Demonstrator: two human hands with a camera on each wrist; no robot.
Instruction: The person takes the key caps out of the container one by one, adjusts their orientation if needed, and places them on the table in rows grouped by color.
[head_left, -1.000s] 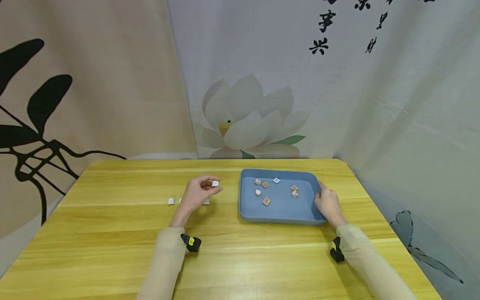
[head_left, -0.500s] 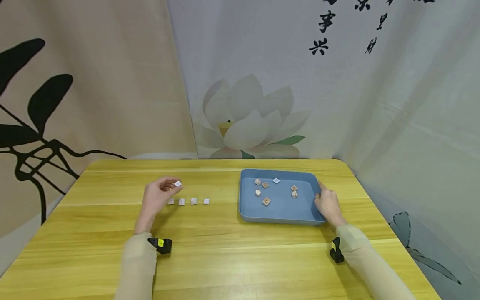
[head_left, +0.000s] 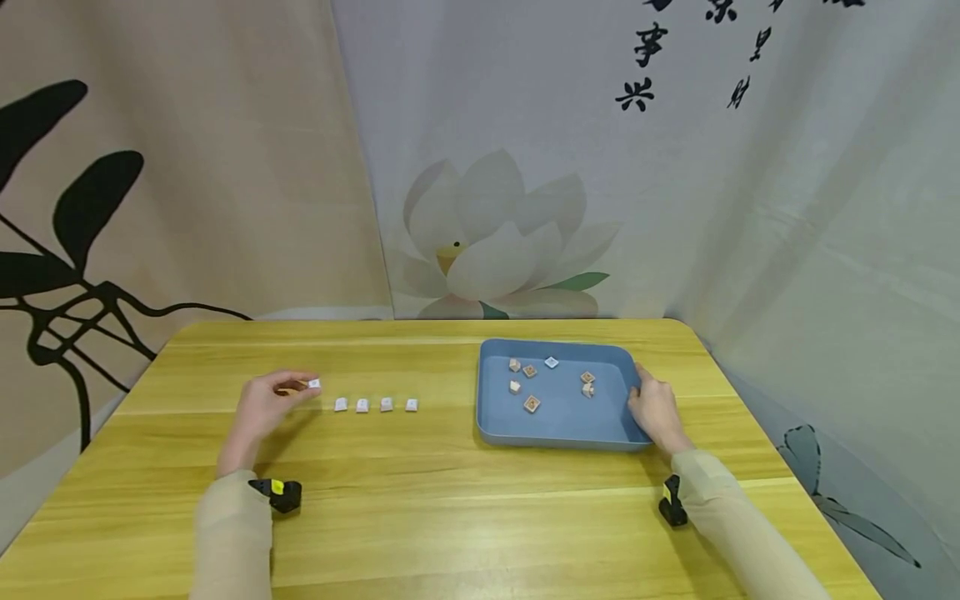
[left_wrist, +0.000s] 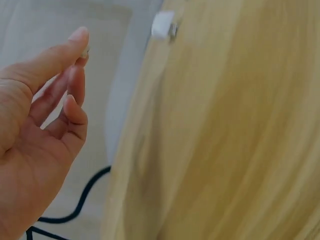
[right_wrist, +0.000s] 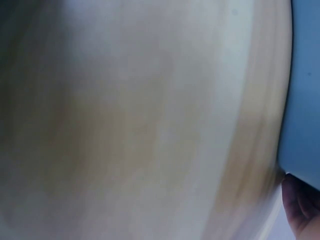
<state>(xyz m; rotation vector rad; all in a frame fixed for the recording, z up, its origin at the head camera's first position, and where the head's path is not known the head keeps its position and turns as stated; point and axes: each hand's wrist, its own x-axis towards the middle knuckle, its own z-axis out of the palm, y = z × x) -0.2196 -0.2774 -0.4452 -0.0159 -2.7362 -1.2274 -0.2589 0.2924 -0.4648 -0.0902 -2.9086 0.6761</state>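
Observation:
My left hand (head_left: pixel 262 408) pinches a small white keycap (head_left: pixel 314 383) between thumb and fingertips, above the table left of a row. That row has several white keycaps (head_left: pixel 362 406) standing spaced apart on the wood. In the left wrist view the thumb of the left hand (left_wrist: pixel 40 110) mostly hides the pinched keycap, and one white keycap (left_wrist: pixel 162 25) stands on the table. At the right, my right hand (head_left: pixel 658 410) grips the right edge of a blue tray (head_left: pixel 577 433). The right wrist view shows only some fingers (right_wrist: pixel 295 202) at the tray's corner.
Inside the tray lie several loose keycaps (head_left: pixel 532 404), some with brownish faces up, others white. The tray stands on the right half of the wooden table (head_left: pixel 420 517). A printed curtain (head_left: pixel 495 167) hangs behind the table's far edge.
My left hand has carried the keycap leftward past the row and lowered it a little, uncovering the row's keycaps. The right hand and the tray stay in place.

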